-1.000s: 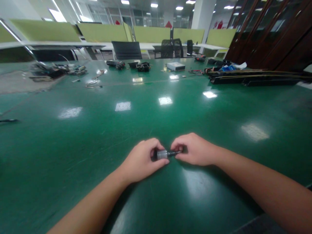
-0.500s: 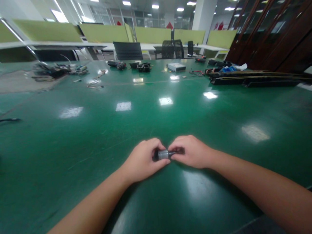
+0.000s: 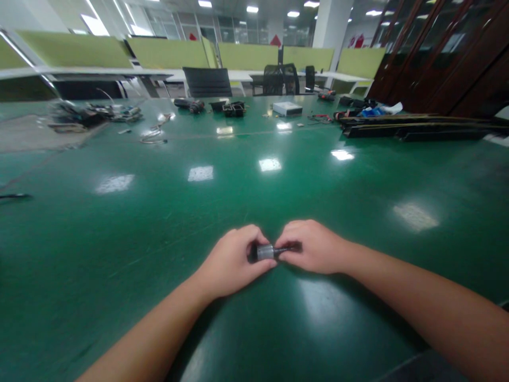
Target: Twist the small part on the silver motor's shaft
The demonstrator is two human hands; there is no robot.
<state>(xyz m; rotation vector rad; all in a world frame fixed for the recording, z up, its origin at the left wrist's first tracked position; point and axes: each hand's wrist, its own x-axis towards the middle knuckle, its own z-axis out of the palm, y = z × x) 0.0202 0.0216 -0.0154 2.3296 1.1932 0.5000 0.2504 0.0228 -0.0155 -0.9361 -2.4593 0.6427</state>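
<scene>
A small grey-and-black cylinder (image 3: 265, 252) lies crosswise between my hands, low over the green table or on it; I cannot tell which. My left hand (image 3: 234, 260) is closed around its wider dark end, with thumb and fingers on either side of the grey body. On the other side my right hand (image 3: 312, 248) pinches the thin dark end (image 3: 287, 248) that sticks out to the right. Part of that end is hidden in the fingers, and its exact kind is too blurred to tell.
Along the far side of the green table (image 3: 222, 207) lie tangled electronics (image 3: 115, 112), loose cable (image 3: 154, 139), black parts (image 3: 234, 109) and a silver box-shaped drive (image 3: 287, 109). Long black rails (image 3: 417, 127) rest at the far right. A dark cable end (image 3: 16, 196) shows at the left edge.
Both hands keep their hold on the cylinder in almost the same place. The whole view has shifted very slightly.
</scene>
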